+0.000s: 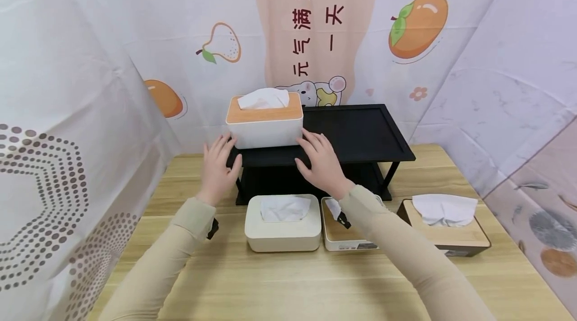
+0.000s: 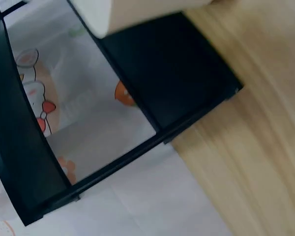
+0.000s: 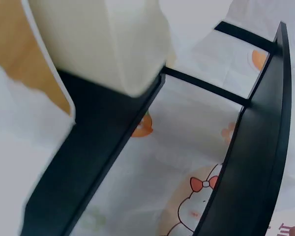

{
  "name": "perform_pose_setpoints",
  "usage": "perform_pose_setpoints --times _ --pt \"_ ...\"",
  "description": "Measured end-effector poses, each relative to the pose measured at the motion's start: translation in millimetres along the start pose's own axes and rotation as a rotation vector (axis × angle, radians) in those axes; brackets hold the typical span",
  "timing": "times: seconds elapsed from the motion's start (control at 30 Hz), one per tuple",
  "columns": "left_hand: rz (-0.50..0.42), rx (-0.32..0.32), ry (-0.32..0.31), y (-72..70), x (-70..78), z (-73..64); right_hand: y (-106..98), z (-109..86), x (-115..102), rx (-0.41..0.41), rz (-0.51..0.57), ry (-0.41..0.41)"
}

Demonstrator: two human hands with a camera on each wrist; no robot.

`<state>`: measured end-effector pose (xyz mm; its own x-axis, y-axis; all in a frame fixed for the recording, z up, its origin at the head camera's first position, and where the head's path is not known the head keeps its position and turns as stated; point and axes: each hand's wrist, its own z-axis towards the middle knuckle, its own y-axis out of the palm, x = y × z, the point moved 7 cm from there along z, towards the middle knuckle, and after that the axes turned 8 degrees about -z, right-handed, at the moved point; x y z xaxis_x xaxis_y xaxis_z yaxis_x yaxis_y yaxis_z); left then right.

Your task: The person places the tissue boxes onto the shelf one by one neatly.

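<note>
A white tissue box with a wooden lid [image 1: 266,133] sits at the left end of the black two-tier shelf's [image 1: 356,133] upper board, a white tissue sticking up from its slot. My left hand [image 1: 216,168] is at the box's left front corner, fingers spread and fairly straight. At the right front corner, the fingertips of my right hand [image 1: 322,165] meet or nearly meet the box; its fingers are extended too. Neither hand curls round it. Below them, a cream tissue box [image 1: 284,242] stands on the table in front of the shelf. Both wrist views show the shelf, without the fingers.
Partly behind my right forearm stands a white box with a wooden lid [image 1: 335,233]. Farther right is a dark-sided box with a light wooden top [image 1: 469,236]. The wooden table [image 1: 266,286] extends toward me. Printed cloth [image 1: 180,60] hangs behind and on both sides.
</note>
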<state>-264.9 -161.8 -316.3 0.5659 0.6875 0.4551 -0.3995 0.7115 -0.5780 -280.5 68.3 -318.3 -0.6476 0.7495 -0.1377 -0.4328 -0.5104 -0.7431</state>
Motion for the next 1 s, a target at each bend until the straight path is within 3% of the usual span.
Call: perform_pose_setpoints --times 0.17,0.33,0.7,1.0 --pt "-0.077 0.001 0.108 6.3 11.1 -23.9 -0.8 -22.5 -7.5 0.014 0.067 -0.07" --pt "-0.1 -0.068 0.162 13.4 22.4 -46.4 1.2 -45.6 -12.5 -0.032 0.077 -0.087" --pt "-0.086 -0.205 0.04 28.0 21.7 -87.1 3.4 -86.7 -17.1 -0.135 0.087 -0.008" --pt "-0.091 -0.332 -0.064 40.6 13.7 -121.8 17.6 -115.8 -24.9 -0.293 0.026 0.014"
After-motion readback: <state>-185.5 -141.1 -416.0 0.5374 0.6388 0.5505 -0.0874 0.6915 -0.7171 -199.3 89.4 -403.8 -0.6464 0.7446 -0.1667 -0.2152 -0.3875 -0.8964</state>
